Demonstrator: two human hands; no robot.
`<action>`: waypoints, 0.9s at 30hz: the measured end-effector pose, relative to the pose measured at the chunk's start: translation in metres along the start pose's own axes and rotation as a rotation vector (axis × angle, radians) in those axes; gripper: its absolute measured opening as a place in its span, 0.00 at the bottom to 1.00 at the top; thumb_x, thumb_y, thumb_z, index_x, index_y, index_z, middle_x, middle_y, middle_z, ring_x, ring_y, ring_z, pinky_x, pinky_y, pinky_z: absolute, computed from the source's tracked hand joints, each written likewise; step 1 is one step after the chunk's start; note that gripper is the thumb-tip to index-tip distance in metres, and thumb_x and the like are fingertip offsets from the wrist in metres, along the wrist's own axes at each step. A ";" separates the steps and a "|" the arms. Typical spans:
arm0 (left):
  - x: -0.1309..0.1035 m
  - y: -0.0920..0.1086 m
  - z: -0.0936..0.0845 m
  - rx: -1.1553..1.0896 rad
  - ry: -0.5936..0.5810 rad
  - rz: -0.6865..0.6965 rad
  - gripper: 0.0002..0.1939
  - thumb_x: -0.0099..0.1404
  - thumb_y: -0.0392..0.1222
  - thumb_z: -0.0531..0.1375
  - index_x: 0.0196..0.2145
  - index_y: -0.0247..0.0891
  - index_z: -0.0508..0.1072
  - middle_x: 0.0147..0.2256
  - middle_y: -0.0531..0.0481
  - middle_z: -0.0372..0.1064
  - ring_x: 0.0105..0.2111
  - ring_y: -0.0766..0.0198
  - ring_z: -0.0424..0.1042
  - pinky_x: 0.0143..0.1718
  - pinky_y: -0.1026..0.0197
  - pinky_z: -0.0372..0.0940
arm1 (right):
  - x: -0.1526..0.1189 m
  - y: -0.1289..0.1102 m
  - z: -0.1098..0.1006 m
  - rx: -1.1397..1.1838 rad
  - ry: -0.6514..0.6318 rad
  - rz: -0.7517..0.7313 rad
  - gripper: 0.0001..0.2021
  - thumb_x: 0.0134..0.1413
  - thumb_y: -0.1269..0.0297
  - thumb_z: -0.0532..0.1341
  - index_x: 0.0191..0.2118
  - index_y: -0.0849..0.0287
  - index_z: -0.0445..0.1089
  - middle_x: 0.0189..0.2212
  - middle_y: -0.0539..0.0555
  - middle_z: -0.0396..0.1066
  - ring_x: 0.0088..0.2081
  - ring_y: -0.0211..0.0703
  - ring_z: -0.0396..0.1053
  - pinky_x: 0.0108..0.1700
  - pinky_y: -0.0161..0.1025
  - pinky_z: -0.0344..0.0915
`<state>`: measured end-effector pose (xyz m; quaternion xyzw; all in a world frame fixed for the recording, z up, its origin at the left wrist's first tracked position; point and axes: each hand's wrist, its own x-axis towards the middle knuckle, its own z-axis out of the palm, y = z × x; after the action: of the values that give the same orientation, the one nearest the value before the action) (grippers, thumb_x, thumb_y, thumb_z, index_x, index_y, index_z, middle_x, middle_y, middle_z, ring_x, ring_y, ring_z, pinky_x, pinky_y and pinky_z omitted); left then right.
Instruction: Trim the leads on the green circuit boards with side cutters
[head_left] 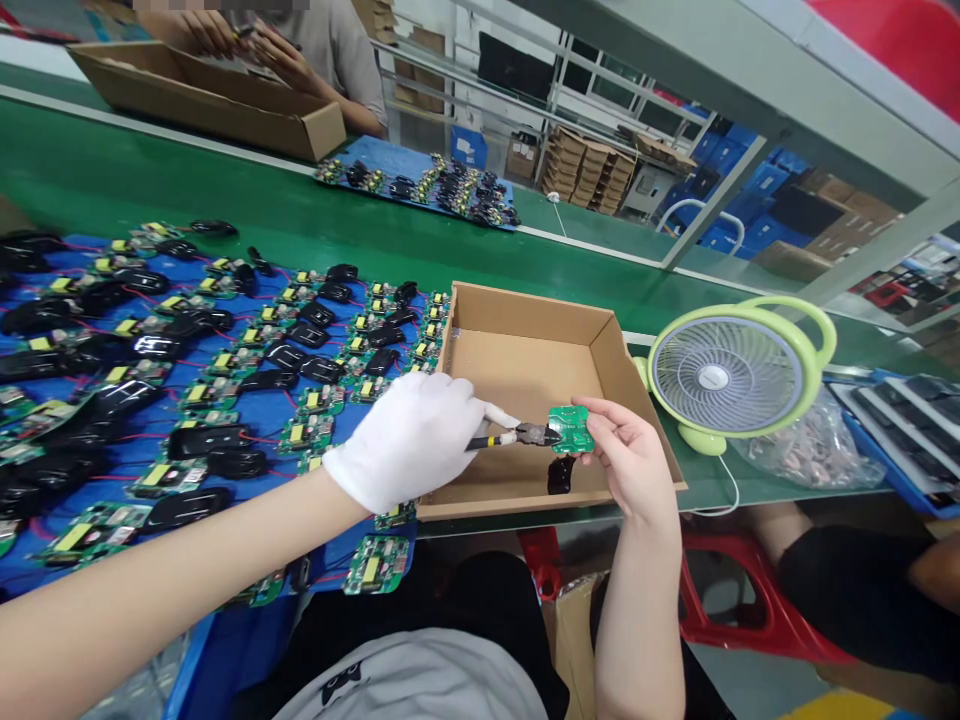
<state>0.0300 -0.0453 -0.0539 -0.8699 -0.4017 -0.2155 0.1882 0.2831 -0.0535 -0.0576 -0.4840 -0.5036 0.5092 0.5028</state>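
My left hand, in a white glove, is closed around cutting pliers with black and yellow handles. The jaws of the pliers touch the left edge of a green circuit board. Bare fingers of my right hand pinch that board by its right side. Both hands are above an open cardboard box. Just below the board is a black plastic part; whether it hangs from the board or rests in the box I cannot tell.
Rows of circuit boards with black casings cover a blue sheet at the left. A green fan stands right of the box, beside a plastic bag. Across the bench, a person's hands work above another cardboard box.
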 end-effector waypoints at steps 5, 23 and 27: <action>0.000 0.001 -0.001 0.021 -0.019 -0.001 0.09 0.62 0.36 0.58 0.25 0.37 0.72 0.24 0.45 0.64 0.25 0.53 0.68 0.26 0.54 0.54 | -0.001 -0.001 0.001 0.005 -0.002 0.002 0.16 0.50 0.53 0.72 0.42 0.58 0.81 0.29 0.54 0.78 0.22 0.39 0.68 0.23 0.36 0.66; -0.004 0.001 -0.003 0.026 -0.068 -0.002 0.11 0.62 0.34 0.56 0.25 0.37 0.76 0.22 0.46 0.65 0.22 0.55 0.67 0.24 0.56 0.52 | -0.001 -0.003 0.002 0.033 -0.033 0.004 0.16 0.50 0.54 0.73 0.42 0.57 0.82 0.27 0.54 0.77 0.22 0.40 0.69 0.23 0.36 0.66; -0.004 0.002 -0.002 0.034 -0.043 -0.016 0.12 0.64 0.36 0.56 0.23 0.37 0.74 0.22 0.45 0.65 0.22 0.54 0.67 0.24 0.55 0.52 | 0.000 -0.003 0.003 0.030 -0.013 0.002 0.17 0.48 0.53 0.73 0.41 0.58 0.81 0.26 0.54 0.77 0.22 0.40 0.68 0.23 0.37 0.66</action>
<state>0.0288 -0.0497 -0.0546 -0.8679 -0.4161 -0.1914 0.1925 0.2796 -0.0538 -0.0544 -0.4735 -0.4988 0.5203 0.5062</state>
